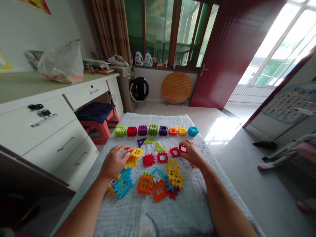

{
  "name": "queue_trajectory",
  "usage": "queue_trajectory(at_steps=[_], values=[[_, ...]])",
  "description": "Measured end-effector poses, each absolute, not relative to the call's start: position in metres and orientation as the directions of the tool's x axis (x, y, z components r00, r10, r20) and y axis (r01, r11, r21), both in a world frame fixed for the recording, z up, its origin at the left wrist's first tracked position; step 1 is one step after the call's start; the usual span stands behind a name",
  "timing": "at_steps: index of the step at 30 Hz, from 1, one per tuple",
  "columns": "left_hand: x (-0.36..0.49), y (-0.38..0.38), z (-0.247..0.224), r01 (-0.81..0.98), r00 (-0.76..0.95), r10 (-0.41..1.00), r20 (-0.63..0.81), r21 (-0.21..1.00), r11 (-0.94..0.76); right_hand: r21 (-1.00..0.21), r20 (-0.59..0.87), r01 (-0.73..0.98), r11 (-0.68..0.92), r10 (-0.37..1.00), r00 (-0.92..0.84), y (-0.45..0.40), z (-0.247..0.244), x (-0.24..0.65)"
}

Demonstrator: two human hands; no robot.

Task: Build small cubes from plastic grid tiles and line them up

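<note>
My left hand (115, 162) is at the left, its thumb and fingers around orange and yellow pieces (130, 158). At the right, my right hand (192, 153) has its fingers on a red square frame (183, 149), beside another red frame (175, 151). Between the hands lie a red panel (148, 160) and a red frame (162, 157). Nearer me are blue pieces (123, 184), orange squares (145, 185) and yellow squares (175, 177) in loose piles. Green triangles (160, 146) and a purple triangle (141, 142) lie farther back.
A row of stacked blocks (153, 129) in several colours lines the far part of the cloth-covered table (148, 217). Left stand a white desk (32, 89) and a stool (97, 113). Behind are a washing machine (128, 87), a round wooden board (176, 88) and a red door (217, 59).
</note>
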State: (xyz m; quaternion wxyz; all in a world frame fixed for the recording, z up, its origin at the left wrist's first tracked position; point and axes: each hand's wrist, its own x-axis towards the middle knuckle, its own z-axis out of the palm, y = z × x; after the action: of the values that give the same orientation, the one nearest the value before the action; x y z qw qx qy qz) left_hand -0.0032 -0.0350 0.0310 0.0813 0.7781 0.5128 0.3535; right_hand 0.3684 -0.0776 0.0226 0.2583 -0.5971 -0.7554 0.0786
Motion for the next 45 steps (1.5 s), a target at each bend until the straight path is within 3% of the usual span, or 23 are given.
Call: queue_trajectory(at_steps=[3, 6, 9, 17, 23, 27, 32, 37, 45], values=[[-0.005, -0.034, 0.030, 0.732, 0.200, 0.862, 0.465, 0.514, -0.447, -0.465, 0.344, 0.820, 0.334, 0.922, -0.180, -0.076, 0.023, 0.362], [-0.004, -0.034, 0.029, 0.727, 0.189, 0.866, 0.463, 0.527, -0.440, -0.475, 0.303, 0.789, 0.389, 0.914, -0.269, -0.077, 0.028, 0.354], [-0.003, -0.035, 0.028, 0.724, 0.191, 0.866, 0.461, 0.530, -0.442, -0.460, 0.235, 0.795, 0.395, 0.918, -0.320, -0.078, 0.031, 0.348], [-0.003, -0.036, 0.028, 0.725, 0.182, 0.866, 0.465, 0.532, -0.438, -0.435, 0.226, 0.818, 0.377, 0.925, -0.306, -0.072, 0.020, 0.347], [-0.002, -0.037, 0.029, 0.720, 0.181, 0.859, 0.478, 0.531, -0.447, -0.536, 0.200, 0.812, 0.229, 0.969, -0.141, -0.074, 0.029, 0.342], [-0.002, -0.037, 0.031, 0.722, 0.176, 0.856, 0.486, 0.527, -0.448, -0.551, 0.140, 0.812, 0.192, 0.981, -0.137, -0.076, 0.039, 0.341], [-0.001, -0.038, 0.032, 0.721, 0.175, 0.867, 0.467, 0.538, -0.436, -0.475, 0.228, 0.837, 0.271, 0.957, -0.180, -0.071, 0.039, 0.343], [-0.001, -0.037, 0.030, 0.721, 0.185, 0.867, 0.462, 0.536, -0.439, -0.566, 0.261, 0.811, 0.151, 0.965, 0.002, -0.062, 0.021, 0.349], [-0.002, -0.036, 0.028, 0.721, 0.188, 0.862, 0.470, 0.530, -0.446, -0.356, 0.335, 0.931, 0.083, 0.941, 0.044, -0.061, 0.008, 0.356]])
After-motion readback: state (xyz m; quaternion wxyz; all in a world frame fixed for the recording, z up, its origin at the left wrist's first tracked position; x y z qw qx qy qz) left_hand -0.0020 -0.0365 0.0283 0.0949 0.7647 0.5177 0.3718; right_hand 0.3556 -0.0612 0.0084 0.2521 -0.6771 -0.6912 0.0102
